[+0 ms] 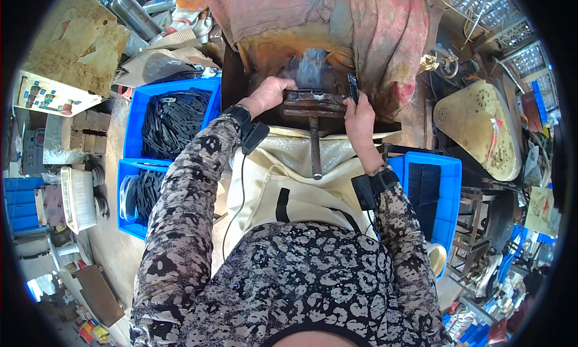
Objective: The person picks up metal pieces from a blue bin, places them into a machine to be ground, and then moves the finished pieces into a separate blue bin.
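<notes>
A wheel-like grey block [311, 70], blurred and wet-looking, sits in the rusty recess ahead of me. Just in front of it lies a rusty metal holder [313, 104], with a rod handle [315, 149] pointing back toward my body. My left hand [265, 96] is closed at the holder's left end; its fingertips are partly hidden. At the right end, my right hand [360, 117] grips a flat black metal piece [353, 87] standing up between thumb and fingers. Part of the right fingers also rests near the holder.
Blue bins with many flat black pieces [176, 123] stand at my left. Another blue bin [448, 193] with dark stacked pieces is at my right. Stained red cloth [385, 40] drapes over the machine. A cream apron [259, 193] spreads below the holder. Cardboard and gloves [191, 16] lie far left.
</notes>
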`<move>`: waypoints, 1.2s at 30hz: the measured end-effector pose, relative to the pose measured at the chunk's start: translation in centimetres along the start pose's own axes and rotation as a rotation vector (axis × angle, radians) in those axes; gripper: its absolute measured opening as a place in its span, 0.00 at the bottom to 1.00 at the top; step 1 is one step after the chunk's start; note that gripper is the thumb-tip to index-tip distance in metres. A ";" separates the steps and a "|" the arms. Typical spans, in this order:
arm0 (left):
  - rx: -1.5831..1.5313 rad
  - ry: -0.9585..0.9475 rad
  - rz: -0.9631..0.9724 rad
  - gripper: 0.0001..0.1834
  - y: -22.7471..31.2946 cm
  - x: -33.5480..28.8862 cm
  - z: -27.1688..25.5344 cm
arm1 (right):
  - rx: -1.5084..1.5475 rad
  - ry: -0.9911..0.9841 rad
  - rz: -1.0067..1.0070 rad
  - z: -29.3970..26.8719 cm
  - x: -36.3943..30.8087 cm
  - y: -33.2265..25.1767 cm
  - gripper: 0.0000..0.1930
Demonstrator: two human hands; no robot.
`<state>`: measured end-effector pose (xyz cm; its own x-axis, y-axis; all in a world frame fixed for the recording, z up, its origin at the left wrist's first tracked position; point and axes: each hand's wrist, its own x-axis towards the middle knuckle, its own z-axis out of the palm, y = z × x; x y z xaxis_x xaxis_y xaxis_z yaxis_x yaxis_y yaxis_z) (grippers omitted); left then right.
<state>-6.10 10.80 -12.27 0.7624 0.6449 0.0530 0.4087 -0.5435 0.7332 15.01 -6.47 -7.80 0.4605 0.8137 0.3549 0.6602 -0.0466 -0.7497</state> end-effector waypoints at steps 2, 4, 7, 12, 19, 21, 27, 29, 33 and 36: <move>0.068 -0.017 0.043 0.21 0.6 -0.2 -0.1 | -0.042 0.033 -0.070 0.2 0.1 0.0 0.10; 0.225 -0.026 0.063 0.20 1.4 -0.2 -0.3 | -0.065 0.056 -0.110 0.2 0.3 0.0 0.10; 0.296 -0.033 0.068 0.20 2.9 -0.7 -1.3 | 0.035 -0.057 0.072 -0.1 0.6 -0.2 0.09; 0.534 -0.025 0.024 0.20 6.2 -2.8 -3.4 | 0.255 -0.130 0.289 -1.0 0.6 -0.6 0.07; 0.415 0.224 0.519 0.19 13.8 -9.4 -1.0 | 0.752 -0.129 0.428 -1.3 1.5 0.7 0.05; 0.380 0.155 0.609 0.19 15.6 -10.5 0.6 | 0.766 -0.117 0.442 -1.2 1.4 0.9 0.05; 0.446 -0.054 0.758 0.20 15.9 -10.3 1.3 | 0.844 -0.104 0.424 -1.2 1.6 1.0 0.05; 0.507 -0.084 0.771 0.19 15.9 -9.4 0.6 | 0.830 -0.091 0.443 -1.3 1.7 1.0 0.05; 0.315 0.320 0.638 0.17 16.3 -5.4 -2.0 | 0.849 -0.086 0.445 -1.2 1.5 1.1 0.05; 0.239 0.517 0.510 0.14 16.3 -0.9 -4.6 | 0.859 -0.090 0.450 -1.2 1.6 1.2 0.06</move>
<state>-2.47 3.85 2.79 0.5778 0.4201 0.6998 0.2108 -0.9051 0.3693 17.29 -5.93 -7.44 0.4934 0.8660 -0.0817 -0.2407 0.0457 -0.9695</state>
